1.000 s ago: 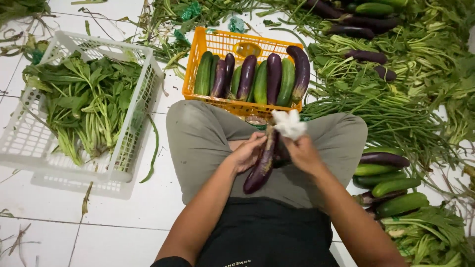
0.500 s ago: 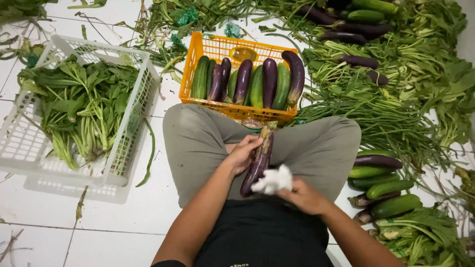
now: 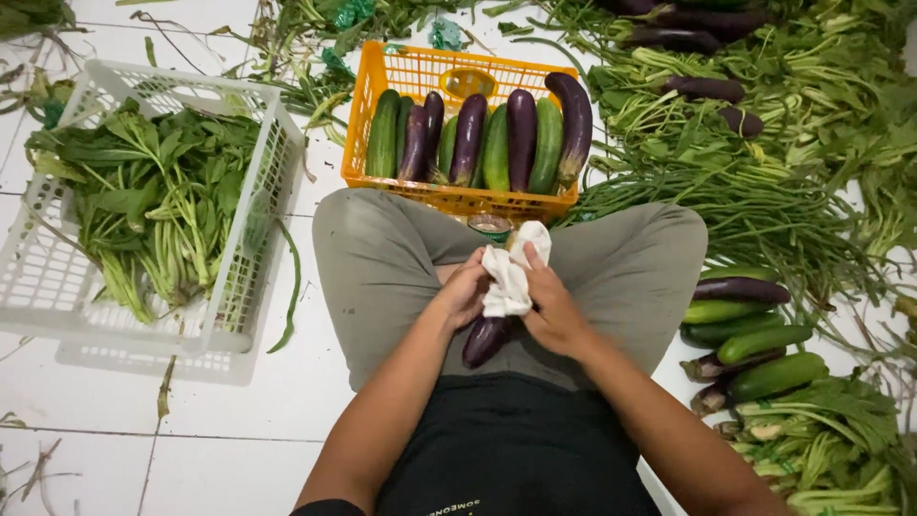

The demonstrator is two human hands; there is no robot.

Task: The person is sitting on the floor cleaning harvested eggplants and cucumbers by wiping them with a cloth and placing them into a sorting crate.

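We are looking down from one head-worn camera, facing forward over our own lap (image 3: pixel 506 277) toward the tiled floor (image 3: pixel 191 420). It is sitting close, taking in both baskets; we are working with no second view.

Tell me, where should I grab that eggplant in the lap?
Probably its bare lower end. The eggplant lies across the lap, its upper part wrapped in the cloth and held between the left hand and right hand. Come from the left side, below the left hand.
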